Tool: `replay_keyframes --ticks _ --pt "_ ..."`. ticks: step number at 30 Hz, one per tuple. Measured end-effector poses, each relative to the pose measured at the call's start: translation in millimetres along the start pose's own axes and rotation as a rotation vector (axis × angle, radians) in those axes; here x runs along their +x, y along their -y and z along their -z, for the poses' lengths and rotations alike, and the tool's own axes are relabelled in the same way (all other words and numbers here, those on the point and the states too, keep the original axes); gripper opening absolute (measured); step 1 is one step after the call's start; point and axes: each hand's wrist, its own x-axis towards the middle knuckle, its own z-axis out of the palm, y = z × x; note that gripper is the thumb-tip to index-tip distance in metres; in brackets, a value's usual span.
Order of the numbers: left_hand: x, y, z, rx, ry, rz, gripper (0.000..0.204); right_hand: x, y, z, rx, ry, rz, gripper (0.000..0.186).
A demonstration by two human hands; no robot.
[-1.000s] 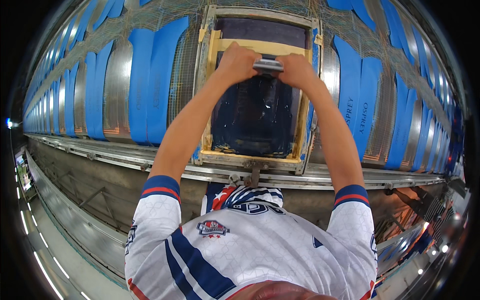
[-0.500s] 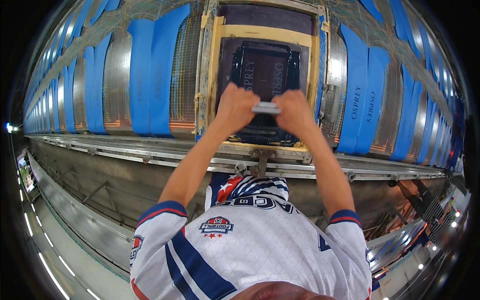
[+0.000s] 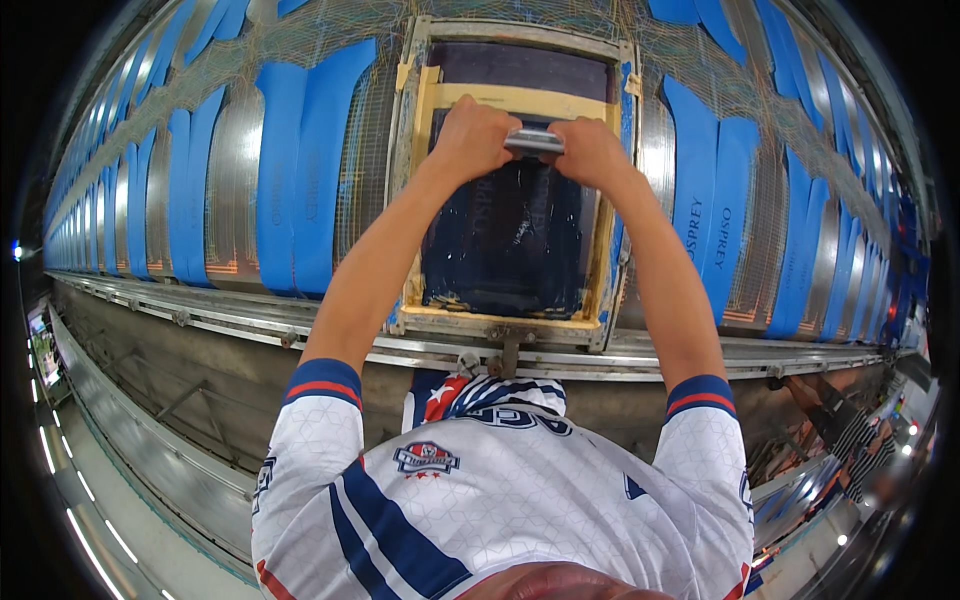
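Where the view begins, at 6 o'clock, a white shirt (image 3: 530, 490) with navy and red trim fills the lower edge, and two bare forearms (image 3: 385, 265) stretch from it toward 12 o'clock. Just beyond the shirt, a metal rail (image 3: 220, 326) runs crosswise between 9 and 3 o'clock, bowed by the lens. Past the rail, a rectangular screen frame (image 3: 525, 33) lies over the tabletop (image 3: 235, 185), its inner margins lined with yellow tape (image 3: 560, 100). Dark, glossy ink (image 3: 505, 265) covers much of the area inside, with wet highlights near its middle. Toward the frame's 12 o'clock end, a squeegee (image 3: 535, 141) with a grey handle sits over the inked area, near the upper band of tape; its blade is hard to make out. The left hand (image 3: 473, 137) has its grip clamped on the handle's 9 o'clock end, and the right hand (image 3: 594, 153) has its grip clamped on the 3 o'clock end. At 9 o'clock from the frame lie blue pieces (image 3: 290, 175); at 3 o'clock lies another blue pair (image 3: 715, 185) with dark lettering. More repeat farther off, toward 10 and 2 o'clock. At 4 o'clock, near the rim, a person in striped clothing (image 3: 872, 455) appears, small and blurred.
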Motion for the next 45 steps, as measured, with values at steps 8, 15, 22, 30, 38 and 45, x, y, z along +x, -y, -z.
replay_keyframes --ticks 8,15,22,30,38,45 --pt "20.0 20.6 -10.2 -0.041 -0.010 -0.012 0.018 25.8 -8.3 -0.5 0.073 0.026 -0.080 0.024" --pt "-89.6 -43.4 -22.1 -0.051 -0.041 -0.047 0.014 -78.2 39.6 -53.0 0.038 -0.089 0.103 0.013" --pt "-166.8 -91.7 -25.9 -0.017 -0.082 -0.019 0.022 -149.3 67.7 -33.4 0.224 -0.301 -0.046 0.037" --pt "-174.5 -93.5 -25.4 -0.021 -0.115 -0.031 0.020 -130.9 -66.3 -62.3 0.335 -0.530 -0.863 0.038" --pt "-199.2 -68.9 7.4 -0.108 -0.184 0.052 0.020 -112.3 -31.8 -40.4 0.517 -0.664 -0.729 0.035" --pt "-288.4 87.9 84.7 -0.031 -0.145 0.095 0.018 3.5 130.7 -136.5 0.606 -0.820 -0.564 0.032"
